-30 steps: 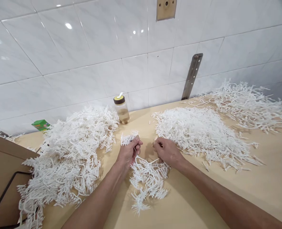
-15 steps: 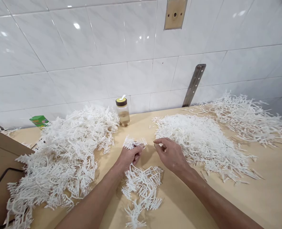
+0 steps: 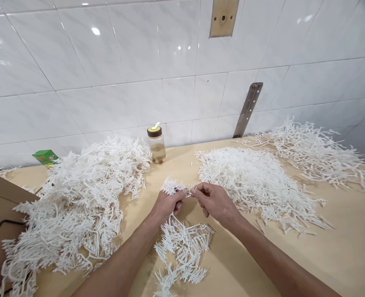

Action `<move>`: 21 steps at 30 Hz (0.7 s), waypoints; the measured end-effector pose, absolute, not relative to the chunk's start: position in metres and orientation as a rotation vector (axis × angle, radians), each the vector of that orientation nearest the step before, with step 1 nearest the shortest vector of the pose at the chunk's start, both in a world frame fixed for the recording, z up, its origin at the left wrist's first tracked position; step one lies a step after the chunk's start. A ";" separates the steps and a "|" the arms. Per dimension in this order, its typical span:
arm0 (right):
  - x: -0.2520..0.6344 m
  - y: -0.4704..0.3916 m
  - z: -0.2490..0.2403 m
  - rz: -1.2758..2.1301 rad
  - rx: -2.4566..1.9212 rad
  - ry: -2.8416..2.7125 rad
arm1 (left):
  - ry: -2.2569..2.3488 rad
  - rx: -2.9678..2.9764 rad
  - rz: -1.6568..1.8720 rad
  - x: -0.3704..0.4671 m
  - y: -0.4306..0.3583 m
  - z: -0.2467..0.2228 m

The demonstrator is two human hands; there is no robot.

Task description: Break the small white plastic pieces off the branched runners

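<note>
My left hand (image 3: 170,201) is closed around a white branched plastic strand (image 3: 170,185), whose fringed end sticks up above the fingers. Below that hand, a tangled length of white branched strands (image 3: 185,243) hangs down and lies on the table. My right hand (image 3: 215,202) pinches at the strand's tip, its fingertips meeting the left thumb. To the right lies a heap of small loose white pieces (image 3: 247,173). On the left is a large pile of white branched strands (image 3: 86,198).
At the back right lies a pile of long, bare-looking white strands (image 3: 312,152). A lidded jar of brownish liquid (image 3: 157,146) stands near the tiled wall. A green box (image 3: 45,156) and a cardboard box (image 3: 6,206) are at left. A metal bracket (image 3: 247,111) leans on the wall.
My right hand has moved left from beside the loose heap, and its fingertips now pinch the strand at my left hand. The left hand keeps its hold.
</note>
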State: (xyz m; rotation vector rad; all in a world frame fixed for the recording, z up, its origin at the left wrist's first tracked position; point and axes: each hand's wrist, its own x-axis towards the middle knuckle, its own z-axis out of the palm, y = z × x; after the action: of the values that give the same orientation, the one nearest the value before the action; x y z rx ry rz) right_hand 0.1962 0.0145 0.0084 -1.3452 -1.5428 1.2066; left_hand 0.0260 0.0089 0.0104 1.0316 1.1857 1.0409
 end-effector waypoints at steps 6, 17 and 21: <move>0.193 0.017 -0.001 1.420 -1.164 -1.368 | 1.150 1.017 1.153 0.032 0.008 0.004; 0.194 0.020 -0.008 1.407 -1.262 -1.371 | 1.181 1.032 1.133 0.030 0.006 0.006; 0.191 0.016 -0.004 1.332 -1.294 -1.414 | 1.144 1.103 1.118 0.032 0.004 0.012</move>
State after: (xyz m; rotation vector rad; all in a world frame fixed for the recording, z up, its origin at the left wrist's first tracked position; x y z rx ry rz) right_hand 0.1910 0.0163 -0.0036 -1.2943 -1.4145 1.3318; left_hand 0.0317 0.0037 0.0124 1.1026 1.1437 1.1175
